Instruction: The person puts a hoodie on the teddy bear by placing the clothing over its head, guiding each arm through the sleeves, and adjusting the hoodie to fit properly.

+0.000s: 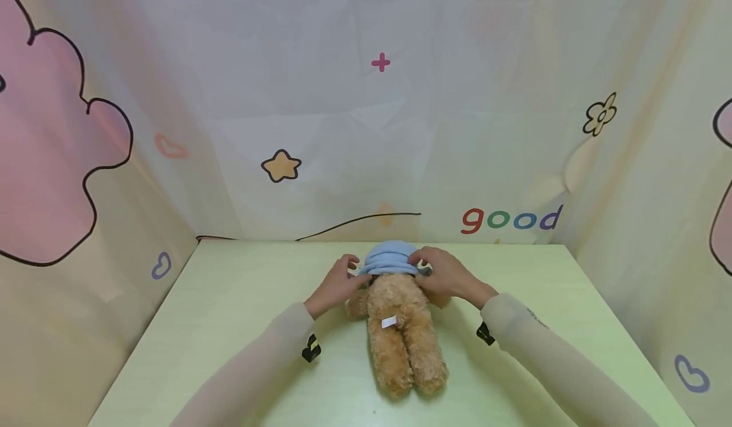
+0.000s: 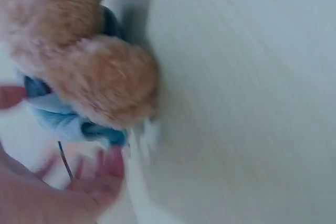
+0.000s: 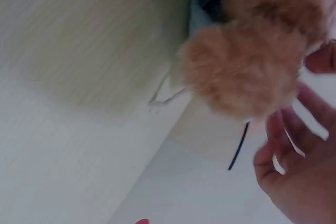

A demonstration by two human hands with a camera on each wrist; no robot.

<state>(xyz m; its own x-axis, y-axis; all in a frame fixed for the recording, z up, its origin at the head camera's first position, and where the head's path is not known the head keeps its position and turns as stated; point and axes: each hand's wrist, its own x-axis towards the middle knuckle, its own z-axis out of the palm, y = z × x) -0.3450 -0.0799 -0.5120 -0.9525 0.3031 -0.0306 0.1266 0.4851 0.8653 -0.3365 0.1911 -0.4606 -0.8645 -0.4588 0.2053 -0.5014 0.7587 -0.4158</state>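
Note:
A light-brown plush toy (image 1: 394, 300) lies on the table, legs toward the near edge and a white tag on its lower body. Bunched blue cloth (image 1: 390, 258) covers its far end. The left hand (image 1: 340, 285) grips the cloth's left edge; in the left wrist view that hand (image 2: 68, 192) has its fingertips against the blue cloth (image 2: 63, 121), beside a furry limb (image 2: 113, 80). At the cloth's right edge the right hand (image 1: 448, 276) pinches it. Seen from the right wrist, the right hand's (image 3: 304, 156) fingers are curved, partly hidden behind a furry limb (image 3: 241, 69).
The pale table (image 1: 240, 325) extends around the toy. Behind and beside it hangs a printed curtain (image 1: 320, 96) with hearts, a star, a flower and the word "good".

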